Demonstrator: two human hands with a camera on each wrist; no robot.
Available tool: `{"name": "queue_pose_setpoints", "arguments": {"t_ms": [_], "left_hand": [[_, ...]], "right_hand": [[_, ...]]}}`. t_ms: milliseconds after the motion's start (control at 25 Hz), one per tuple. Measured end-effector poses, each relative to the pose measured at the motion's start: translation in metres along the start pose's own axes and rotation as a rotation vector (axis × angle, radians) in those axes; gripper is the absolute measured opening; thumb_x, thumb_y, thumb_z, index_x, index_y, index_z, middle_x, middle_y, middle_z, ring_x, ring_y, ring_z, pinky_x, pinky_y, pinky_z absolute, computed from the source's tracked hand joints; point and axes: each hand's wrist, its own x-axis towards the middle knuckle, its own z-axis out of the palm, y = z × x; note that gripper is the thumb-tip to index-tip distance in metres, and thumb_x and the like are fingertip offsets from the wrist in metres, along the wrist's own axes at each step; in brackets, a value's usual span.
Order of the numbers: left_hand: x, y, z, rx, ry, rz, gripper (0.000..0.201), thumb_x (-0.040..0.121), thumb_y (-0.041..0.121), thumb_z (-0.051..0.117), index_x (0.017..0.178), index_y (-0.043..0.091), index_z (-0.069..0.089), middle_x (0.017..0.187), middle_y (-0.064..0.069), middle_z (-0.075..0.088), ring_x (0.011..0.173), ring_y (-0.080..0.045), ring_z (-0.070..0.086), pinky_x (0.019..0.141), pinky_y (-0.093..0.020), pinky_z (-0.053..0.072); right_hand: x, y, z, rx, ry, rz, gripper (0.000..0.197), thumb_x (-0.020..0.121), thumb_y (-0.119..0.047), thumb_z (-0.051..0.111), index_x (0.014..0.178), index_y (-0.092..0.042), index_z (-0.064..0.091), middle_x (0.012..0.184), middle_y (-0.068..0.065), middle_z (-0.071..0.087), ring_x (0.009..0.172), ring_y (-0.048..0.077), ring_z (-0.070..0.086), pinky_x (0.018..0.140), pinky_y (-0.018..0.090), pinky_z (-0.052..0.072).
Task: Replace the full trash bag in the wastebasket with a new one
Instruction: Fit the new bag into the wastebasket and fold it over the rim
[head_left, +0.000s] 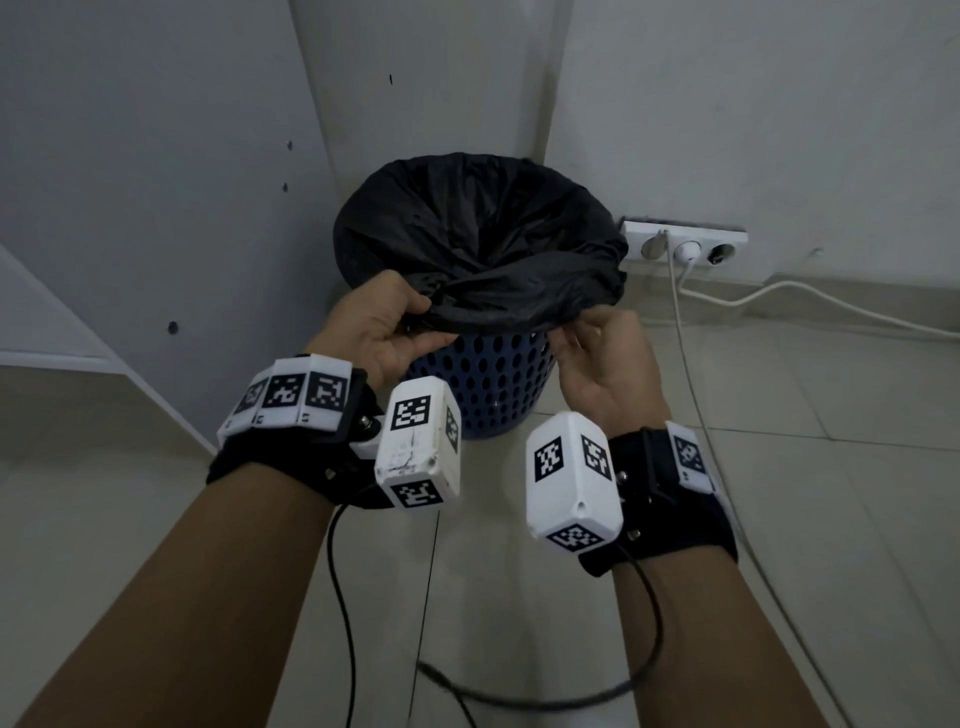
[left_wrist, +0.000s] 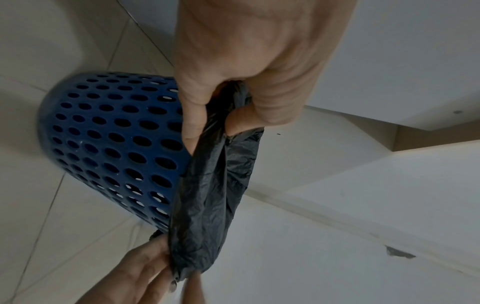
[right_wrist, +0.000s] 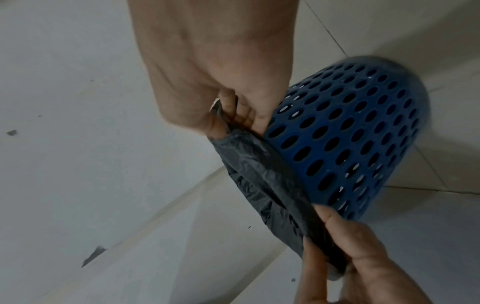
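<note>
blue perforated wastebasket (head_left: 488, 384) standing upright on the tiled floor (head_left: 571, 597), tucked into the corner where two white walls meet, a white power strip (head_left: 685, 240) just beside it at the foot of the right wall. black trash bag (head_left: 478, 228) lining it, far rim folded over the basket's edge, near rim lifted off and gathered into a band stretched between both grips.

left hand (head_left: 376, 325) curled round the near-left end of that band; right hand (head_left: 602, 358) pinching the near-right end between thumb and fingers. band's long axis running left to right across the near side of the basket, basket body directly below and beyond both grips, each hand about equally near. bag mouth facing up, so removal likely calls for a straight upward pull, with the far rim still to be freed from the edge first.

head view alone giving the open mouth and the far fold; whether the bag is full cannot be told, its inside dark. left wrist view showing the film bunched inside the left hand's fist (left_wrist: 233, 96); right wrist view showing the right hand's pinch (right_wrist: 228, 115) close against the basket wall (right_wrist: 350, 133), which the head view hides.
</note>
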Motion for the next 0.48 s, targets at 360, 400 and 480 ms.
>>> {"name": "queue_pose_setpoints", "arguments": {"t_ms": [360, 400, 480], "left_hand": [[0.001, -0.002, 0.0, -0.006, -0.017, 0.023, 0.036, 0.091, -0.011, 0.038, 0.123, -0.002, 0.054, 0.103, -0.015, 0.065, 0.086, -0.026, 0.066, 0.058, -0.037, 0.061], [0.001, -0.002, 0.0, -0.011, -0.024, 0.023, 0.035, 0.092, -0.011, 0.037, 0.122, -0.002, 0.054, 0.101, -0.015, 0.065, 0.085, -0.026, 0.066, 0.056, -0.036, 0.061], [0.0, -0.002, 0.0, 0.0, -0.032, 0.021, 0.035, 0.092, -0.012, 0.037, 0.121, -0.002, 0.054, 0.099, -0.015, 0.064, 0.085, -0.026, 0.066, 0.055, -0.037, 0.061]], "right_hand": [[-0.006, 0.016, -0.007, 0.022, -0.03, -0.026, 0.053, 0.094, 0.012, 0.053, 0.14, -0.015, 0.05, 0.108, 0.009, 0.068, 0.102, 0.022, 0.064, 0.077, 0.028, 0.059], [-0.005, 0.017, -0.007, 0.016, -0.013, -0.017, 0.053, 0.094, 0.011, 0.053, 0.139, -0.018, 0.051, 0.106, 0.007, 0.068, 0.103, 0.023, 0.063, 0.073, 0.028, 0.059], [0.0, 0.018, -0.008, 0.09, 0.011, 0.021, 0.049, 0.095, 0.012, 0.049, 0.135, -0.016, 0.055, 0.108, 0.01, 0.067, 0.105, 0.024, 0.063, 0.068, 0.028, 0.06]]}}
